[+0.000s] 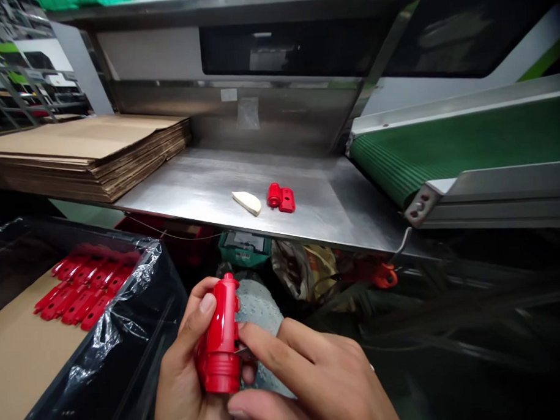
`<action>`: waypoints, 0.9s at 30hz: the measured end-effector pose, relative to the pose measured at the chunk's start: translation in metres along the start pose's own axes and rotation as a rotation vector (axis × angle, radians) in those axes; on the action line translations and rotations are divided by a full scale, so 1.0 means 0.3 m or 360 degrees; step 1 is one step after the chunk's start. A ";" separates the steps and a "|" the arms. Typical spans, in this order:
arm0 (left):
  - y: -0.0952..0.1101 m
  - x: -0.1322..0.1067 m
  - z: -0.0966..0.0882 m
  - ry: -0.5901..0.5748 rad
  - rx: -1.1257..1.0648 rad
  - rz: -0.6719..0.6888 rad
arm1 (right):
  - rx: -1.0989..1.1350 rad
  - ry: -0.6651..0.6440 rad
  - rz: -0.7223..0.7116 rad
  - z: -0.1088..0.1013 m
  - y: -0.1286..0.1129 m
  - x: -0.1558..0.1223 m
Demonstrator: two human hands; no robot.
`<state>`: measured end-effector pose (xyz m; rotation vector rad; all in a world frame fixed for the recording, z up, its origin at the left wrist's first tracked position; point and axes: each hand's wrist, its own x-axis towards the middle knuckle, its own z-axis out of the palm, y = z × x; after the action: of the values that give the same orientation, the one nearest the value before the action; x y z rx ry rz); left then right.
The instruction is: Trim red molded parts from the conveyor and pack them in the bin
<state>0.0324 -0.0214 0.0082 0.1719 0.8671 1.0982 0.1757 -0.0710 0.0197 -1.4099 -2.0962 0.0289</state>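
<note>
In the head view, my left hand (184,366) is wrapped round a glossy red plastic part (222,322), held upright with a narrow nub on top and a ribbed, wider lower end. Close against its right side is my right hand (308,374), fingers bent and thumb near the part's lower end. A thin metal blade (241,351) shows between the right fingers and touches or nearly touches the part's edge; the rest of it is hidden by the hand. On the steel table ahead lie a smaller red plastic piece (281,198) and a cream-coloured wedge-like object (246,202).
A cardboard stack (85,149) covers the left of the steel table (205,176). Rows of red parts (87,281) lie in a black-lined bin (141,325) at left. A green conveyor (465,142) rises at right. A teal box (245,251) and bags (305,270) sit beneath the table.
</note>
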 end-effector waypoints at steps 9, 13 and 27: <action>-0.013 -0.024 -0.003 -0.0021 0.0028 -0.0011 | 0.0021 -0.0034 0.0002 -0.005 -0.020 -0.026; -0.006 -0.024 0.000 -0.0052 0.0050 0.0006 | -0.0015 -0.0046 -0.0008 -0.010 -0.024 -0.023; 0.035 -0.002 -0.002 -0.0044 0.0053 0.0039 | -0.0296 0.0078 -0.0162 0.018 -0.006 0.030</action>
<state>0.0246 -0.0171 0.0136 0.2252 0.8607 1.1027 0.1693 -0.0625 0.0200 -1.3920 -2.1723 -0.2451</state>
